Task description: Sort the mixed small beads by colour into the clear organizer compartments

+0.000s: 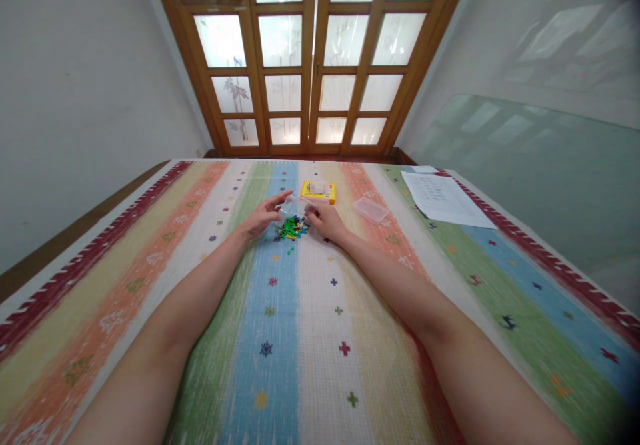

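A clear plastic box [291, 207] is tipped on its side at the middle of the table, held between my two hands. My left hand [261, 218] has its fingers and thumb about the box's left end. At the opposite end, my right hand [325, 221] grips the box with bent fingers. Just in front of the box's mouth lies a heap of tiny plastic pieces [290, 229], mostly green, with blue, white, yellow and red among them. Several loose green bits have strayed toward me from the heap. The pieces are too small to name.
Behind my right hand lies a yellow box [319, 192]. A clear plastic lid or shallow tray [371, 210] rests to its right. Printed paper [445, 199] lies at the far right of the striped tablecloth [315, 338]. Beyond the table stand glazed wooden doors [313, 75].
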`<move>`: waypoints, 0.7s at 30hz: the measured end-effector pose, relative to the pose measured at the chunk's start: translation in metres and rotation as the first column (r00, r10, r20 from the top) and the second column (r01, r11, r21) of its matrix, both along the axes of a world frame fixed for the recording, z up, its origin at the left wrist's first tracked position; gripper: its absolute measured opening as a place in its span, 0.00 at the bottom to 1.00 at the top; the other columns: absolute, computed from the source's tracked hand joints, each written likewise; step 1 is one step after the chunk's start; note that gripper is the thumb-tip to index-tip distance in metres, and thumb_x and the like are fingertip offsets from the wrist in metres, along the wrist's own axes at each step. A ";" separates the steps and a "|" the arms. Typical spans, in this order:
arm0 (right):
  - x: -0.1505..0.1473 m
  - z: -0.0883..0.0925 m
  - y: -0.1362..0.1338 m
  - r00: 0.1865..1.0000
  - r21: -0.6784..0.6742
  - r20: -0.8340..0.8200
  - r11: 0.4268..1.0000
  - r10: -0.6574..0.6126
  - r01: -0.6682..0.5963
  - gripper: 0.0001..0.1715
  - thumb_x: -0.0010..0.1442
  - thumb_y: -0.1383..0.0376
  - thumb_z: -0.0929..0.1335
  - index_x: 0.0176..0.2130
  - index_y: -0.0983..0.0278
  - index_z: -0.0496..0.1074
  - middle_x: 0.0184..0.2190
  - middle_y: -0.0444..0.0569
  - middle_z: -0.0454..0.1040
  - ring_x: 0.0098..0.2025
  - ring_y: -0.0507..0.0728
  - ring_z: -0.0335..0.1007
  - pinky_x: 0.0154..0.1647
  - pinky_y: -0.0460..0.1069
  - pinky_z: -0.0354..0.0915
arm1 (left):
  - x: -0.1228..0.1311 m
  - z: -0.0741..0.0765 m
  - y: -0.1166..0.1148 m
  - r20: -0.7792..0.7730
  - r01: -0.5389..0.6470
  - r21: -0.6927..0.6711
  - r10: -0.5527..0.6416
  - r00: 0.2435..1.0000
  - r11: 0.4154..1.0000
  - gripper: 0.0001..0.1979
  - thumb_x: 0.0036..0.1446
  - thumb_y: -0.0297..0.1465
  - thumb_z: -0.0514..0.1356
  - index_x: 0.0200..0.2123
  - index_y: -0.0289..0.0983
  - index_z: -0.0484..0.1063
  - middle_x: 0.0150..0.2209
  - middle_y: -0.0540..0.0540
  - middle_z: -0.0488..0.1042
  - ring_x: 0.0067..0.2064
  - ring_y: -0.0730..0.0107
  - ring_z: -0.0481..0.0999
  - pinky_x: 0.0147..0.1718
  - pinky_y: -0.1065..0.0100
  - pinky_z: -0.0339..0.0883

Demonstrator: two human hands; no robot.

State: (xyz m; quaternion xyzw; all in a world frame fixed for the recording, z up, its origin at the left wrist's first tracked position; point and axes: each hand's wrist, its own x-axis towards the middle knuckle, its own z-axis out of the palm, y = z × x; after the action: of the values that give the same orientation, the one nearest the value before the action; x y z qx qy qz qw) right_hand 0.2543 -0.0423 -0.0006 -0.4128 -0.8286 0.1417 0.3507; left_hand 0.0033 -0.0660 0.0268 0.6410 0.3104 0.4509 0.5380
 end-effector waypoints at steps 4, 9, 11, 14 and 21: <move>0.000 0.000 -0.001 1.000 0.037 -0.021 0.999 0.021 -0.020 0.15 0.66 0.65 0.63 0.48 0.63 0.75 0.40 0.50 0.80 0.36 0.57 0.73 0.40 0.49 0.66 | -0.001 0.001 0.000 0.007 0.015 0.019 -0.015 1.000 1.000 0.42 0.42 0.25 0.60 0.65 0.46 0.70 0.61 0.46 0.73 0.58 0.52 0.73 0.57 0.53 0.65; -0.002 0.001 -0.003 0.999 0.070 0.013 0.997 0.035 -0.036 0.19 0.70 0.61 0.63 0.56 0.63 0.72 0.45 0.53 0.79 0.42 0.59 0.74 0.45 0.52 0.68 | 0.006 0.001 0.003 -0.025 -0.054 0.125 0.058 0.998 0.991 0.43 0.47 0.29 0.64 0.69 0.47 0.63 0.59 0.45 0.72 0.58 0.54 0.72 0.57 0.53 0.66; -0.003 0.002 -0.006 0.997 0.091 -0.001 0.993 0.078 -0.078 0.22 0.71 0.58 0.63 0.60 0.63 0.69 0.46 0.55 0.78 0.42 0.59 0.74 0.46 0.53 0.69 | 0.009 0.000 0.005 -0.034 -0.116 0.188 0.124 0.992 0.975 0.43 0.50 0.33 0.67 0.70 0.48 0.60 0.58 0.44 0.72 0.59 0.54 0.70 0.58 0.54 0.67; -0.005 0.006 -0.012 0.986 0.176 -0.032 0.972 0.166 -0.158 0.29 0.72 0.55 0.63 0.68 0.60 0.61 0.55 0.56 0.75 0.51 0.62 0.74 0.52 0.57 0.71 | 0.014 -0.002 0.005 -0.028 -0.218 0.245 0.232 0.972 0.945 0.41 0.52 0.38 0.70 0.68 0.46 0.62 0.56 0.42 0.71 0.58 0.56 0.70 0.57 0.54 0.68; -0.013 0.007 -0.020 0.984 0.303 0.085 0.936 0.159 -0.177 0.40 0.71 0.53 0.65 0.74 0.57 0.49 0.65 0.58 0.67 0.65 0.67 0.65 0.63 0.64 0.67 | 0.027 -0.004 -0.002 -0.061 -0.398 0.283 0.431 0.900 0.873 0.31 0.53 0.40 0.71 0.57 0.42 0.64 0.48 0.44 0.70 0.47 0.65 0.73 0.48 0.61 0.73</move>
State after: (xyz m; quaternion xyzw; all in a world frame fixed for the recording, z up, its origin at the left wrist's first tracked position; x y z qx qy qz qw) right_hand 0.2410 -0.0624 0.0067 -0.2845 -0.8828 0.0273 0.3729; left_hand 0.0298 -0.0681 0.0226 0.6514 0.4102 0.5531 0.3187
